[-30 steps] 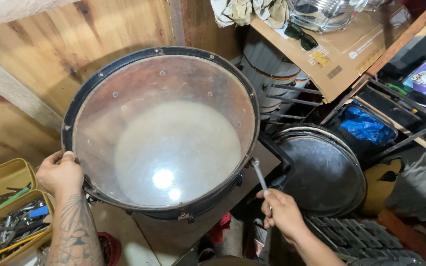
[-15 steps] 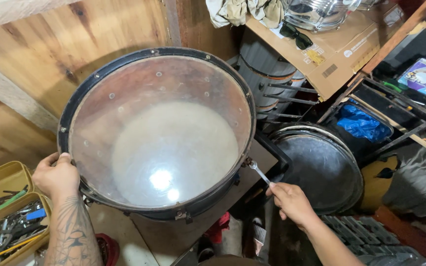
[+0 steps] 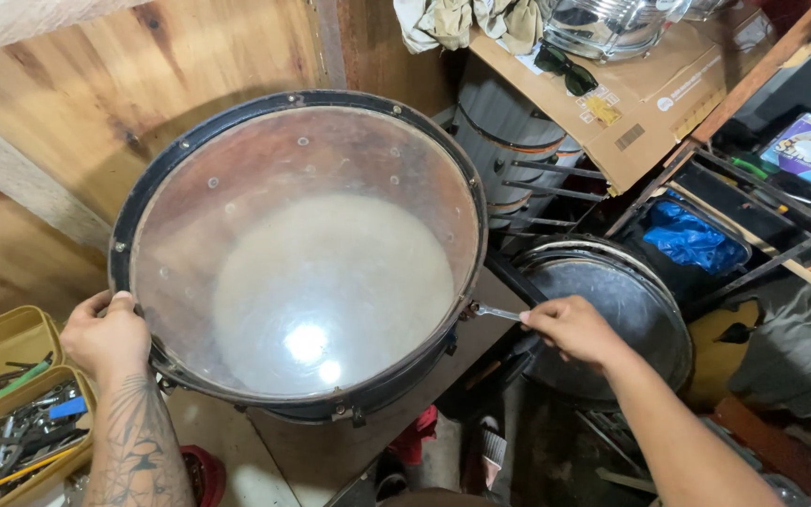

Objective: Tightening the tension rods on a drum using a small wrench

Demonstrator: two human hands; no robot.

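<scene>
A large bass drum (image 3: 298, 253) with a clear head and black hoop fills the middle of the view, tilted toward me. My left hand (image 3: 105, 333) grips the hoop at its lower left edge. My right hand (image 3: 570, 329) holds a thin metal wrench (image 3: 495, 312) whose tip sits on a tension lug at the drum's right rim.
Yellow bins of tools (image 3: 11, 413) stand at lower left. A second drum with a dark head (image 3: 612, 310) lies right of the big one. Behind are stacked drum shells (image 3: 509, 150), a cardboard box (image 3: 640, 103), a blue bag (image 3: 692, 239) and wooden wall panels (image 3: 96, 84).
My right hand has swung the wrench from a steep angle below the rim to nearly level at the right-side lug. My left hand keeps its grip on the hoop.
</scene>
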